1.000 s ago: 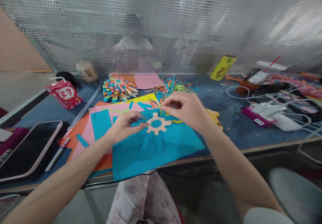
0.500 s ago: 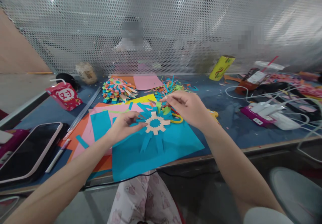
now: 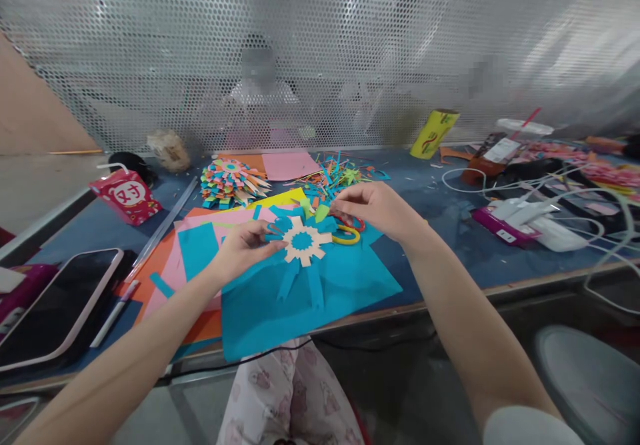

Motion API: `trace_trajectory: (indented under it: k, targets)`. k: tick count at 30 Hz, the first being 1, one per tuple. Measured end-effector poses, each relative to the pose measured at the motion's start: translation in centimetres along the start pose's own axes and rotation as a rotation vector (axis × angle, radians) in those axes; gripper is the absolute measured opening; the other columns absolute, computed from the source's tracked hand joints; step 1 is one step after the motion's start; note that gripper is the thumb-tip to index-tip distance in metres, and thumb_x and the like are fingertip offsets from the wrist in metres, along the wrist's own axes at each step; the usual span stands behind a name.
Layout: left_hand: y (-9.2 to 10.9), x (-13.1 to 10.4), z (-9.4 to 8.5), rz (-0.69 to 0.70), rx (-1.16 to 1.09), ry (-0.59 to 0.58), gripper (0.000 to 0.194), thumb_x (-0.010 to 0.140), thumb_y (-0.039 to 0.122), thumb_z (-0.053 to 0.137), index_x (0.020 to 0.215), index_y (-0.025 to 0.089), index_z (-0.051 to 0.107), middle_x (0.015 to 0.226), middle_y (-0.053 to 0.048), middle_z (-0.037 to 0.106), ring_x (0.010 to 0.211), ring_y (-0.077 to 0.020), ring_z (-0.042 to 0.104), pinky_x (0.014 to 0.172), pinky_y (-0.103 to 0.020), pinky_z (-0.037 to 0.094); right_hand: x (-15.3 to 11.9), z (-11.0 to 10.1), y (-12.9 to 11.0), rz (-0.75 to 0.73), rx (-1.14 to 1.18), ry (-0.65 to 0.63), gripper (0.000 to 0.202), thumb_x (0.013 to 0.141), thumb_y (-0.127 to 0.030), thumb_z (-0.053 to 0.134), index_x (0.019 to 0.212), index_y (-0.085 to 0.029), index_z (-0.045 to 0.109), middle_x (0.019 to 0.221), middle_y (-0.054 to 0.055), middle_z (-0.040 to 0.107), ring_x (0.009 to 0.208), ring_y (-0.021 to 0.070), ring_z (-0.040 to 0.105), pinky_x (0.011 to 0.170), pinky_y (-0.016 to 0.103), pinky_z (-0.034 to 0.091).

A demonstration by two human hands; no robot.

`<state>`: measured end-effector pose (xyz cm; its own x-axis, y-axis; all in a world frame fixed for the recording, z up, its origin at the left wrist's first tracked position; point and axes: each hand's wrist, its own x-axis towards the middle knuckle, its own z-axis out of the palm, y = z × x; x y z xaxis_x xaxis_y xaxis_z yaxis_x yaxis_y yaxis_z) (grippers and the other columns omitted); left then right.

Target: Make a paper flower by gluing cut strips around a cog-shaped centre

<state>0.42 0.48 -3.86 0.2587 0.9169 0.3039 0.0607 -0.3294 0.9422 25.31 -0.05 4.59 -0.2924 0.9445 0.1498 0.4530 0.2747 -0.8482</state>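
Observation:
A paper flower [image 3: 306, 254] with a peach notched ring and long blue strips is held over a blue sheet [image 3: 345, 285]. My left hand [image 3: 250, 248] pinches its left side between thumb and fingers. Light green strips [image 3: 320, 212] stick up at the flower's upper edge. My right hand [image 3: 367, 208] is closed just right of them, fingertips together; whatever it pinches is too small to make out. Scissors with a yellow handle [image 3: 349, 237] lie beneath the right hand, partly hidden.
A multicoloured layered paper flower [image 3: 233, 182] and a heap of paper scraps [image 3: 335, 175] lie behind. At left are a red drink carton [image 3: 125, 195], a phone [image 3: 60, 305] and a marker [image 3: 115, 313]. A purple power strip [image 3: 505, 225] with cables, a cup [image 3: 500, 148] and a yellow can [image 3: 434, 134] stand right.
My right hand has moved slightly down relative to the flower, from above the green strips to their right side. The flower has tilted a little in my left hand.

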Motion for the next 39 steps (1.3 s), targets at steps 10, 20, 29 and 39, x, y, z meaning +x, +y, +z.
trace_trajectory:
  k: [10,20,29,39]
  targets:
    - [0.7,0.8,0.0,-0.093,-0.301,0.224,0.033,0.041,0.032,0.091,0.063,0.018,0.07,0.056,0.003,0.064,0.054,-0.0074,0.053,0.052,-0.019,0.041,-0.8,-0.3,4.2,0.245,0.253,0.135,0.013,0.056,-0.015,0.081,0.061,-0.021,0.07,0.063,0.002,0.07,0.069,0.0197,0.07,0.07,0.034,0.058]
    - [-0.5,1.1,-0.6,-0.099,-0.289,0.23,0.033,0.044,0.034,0.09,0.061,0.018,0.068,0.056,0.004,0.062,0.051,-0.0056,0.05,0.05,-0.018,0.041,-3.0,-0.9,2.8,-0.018,-0.311,0.205,0.021,0.066,-0.027,0.077,0.054,-0.02,0.062,0.066,0.001,0.067,0.069,0.0183,0.062,0.068,0.034,0.045]
    - [0.4,0.9,0.0,-0.122,-0.384,0.227,0.035,0.039,0.031,0.092,0.062,0.019,0.07,0.062,0.002,0.069,0.058,-0.0084,0.06,0.061,-0.02,0.05,-3.6,-1.1,2.2,-0.234,-0.243,0.269,0.024,0.069,-0.044,0.075,0.06,-0.023,0.07,0.077,0.003,0.065,0.075,0.018,0.06,0.073,0.036,0.046]
    - [0.6,0.8,0.0,-0.117,-0.39,0.221,0.032,0.04,0.029,0.091,0.063,0.018,0.071,0.064,0.001,0.069,0.059,-0.009,0.059,0.058,-0.019,0.048,-3.6,0.0,1.4,-0.044,0.23,0.119,0.015,0.071,-0.032,0.073,0.085,-0.026,0.076,0.083,0.0,0.076,0.093,0.0215,0.07,0.092,0.039,0.054]
